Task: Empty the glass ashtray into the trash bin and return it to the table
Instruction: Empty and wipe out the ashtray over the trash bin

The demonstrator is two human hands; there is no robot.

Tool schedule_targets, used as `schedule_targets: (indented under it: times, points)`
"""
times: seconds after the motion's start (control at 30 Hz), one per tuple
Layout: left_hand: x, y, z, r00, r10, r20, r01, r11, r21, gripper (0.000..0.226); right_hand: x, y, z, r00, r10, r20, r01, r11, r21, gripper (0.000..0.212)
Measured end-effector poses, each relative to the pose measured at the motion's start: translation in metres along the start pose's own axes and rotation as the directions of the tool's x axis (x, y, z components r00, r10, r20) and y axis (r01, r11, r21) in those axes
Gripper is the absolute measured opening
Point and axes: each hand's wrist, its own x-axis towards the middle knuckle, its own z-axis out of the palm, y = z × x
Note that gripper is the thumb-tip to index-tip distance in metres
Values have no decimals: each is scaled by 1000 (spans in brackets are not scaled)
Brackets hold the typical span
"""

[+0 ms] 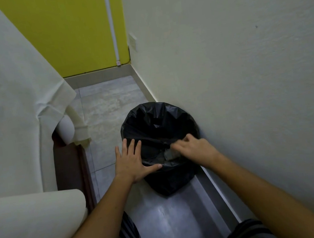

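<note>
A bed takes the left edge, draped in a pale, matte sheet that falls in soft folds at the corner, where a rounded white post pokes out above a dark brown wooden frame. Nearer the camera a smooth cream roll lies across the lower left. The floor between bed and wall is grey tile with a mottled, slightly glossy surface, running back to a flat yellow-green wall with a thin white pipe running down it. The left hand is released, fingers spread and palm flat, pressing on the near left rim of the bin, its thumb lying along the crinkled edge. The bin is round, lined with a shiny black plastic bag that wrinkles and bunches over the rim, and it stands against the plain cream wall on the right. The right hand is clenched around the ashtray, a blurred, greyish translucent piece held tipped over the bin's open mouth, just inside the near rim; its exact shape cannot be made out. Both bare forearms reach in from below, over striped dark fabric.
</note>
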Motion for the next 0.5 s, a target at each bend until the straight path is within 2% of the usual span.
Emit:
schedule_targets:
  times: [0.03,0.07,0.2,0.23,0.37,0.5]
  points:
    - [0,0,0,1000,-3,2,3,1000,1,144,-5,-1,3,994,-107,-34,104,990,-97,41]
    - [1,0,0,1000,-7,2,7,1000,0,140,-7,1,7,985,-150,-81,136,978,-158,38]
    - [2,2,1,1000,-20,-6,20,999,-30,120,1,9,6,979,-60,-192,24,982,-189,31]
    - [3,3,1,1000,-24,-6,24,999,-33,119,0,10,7,979,-61,-197,23,981,-194,30]
    - [3,3,2,1000,-17,-7,17,999,-28,116,-5,13,19,961,-227,-157,183,951,-250,21]
    - [5,2,3,1000,-18,-11,17,999,-51,113,4,11,13,969,-84,-231,30,973,-227,19]
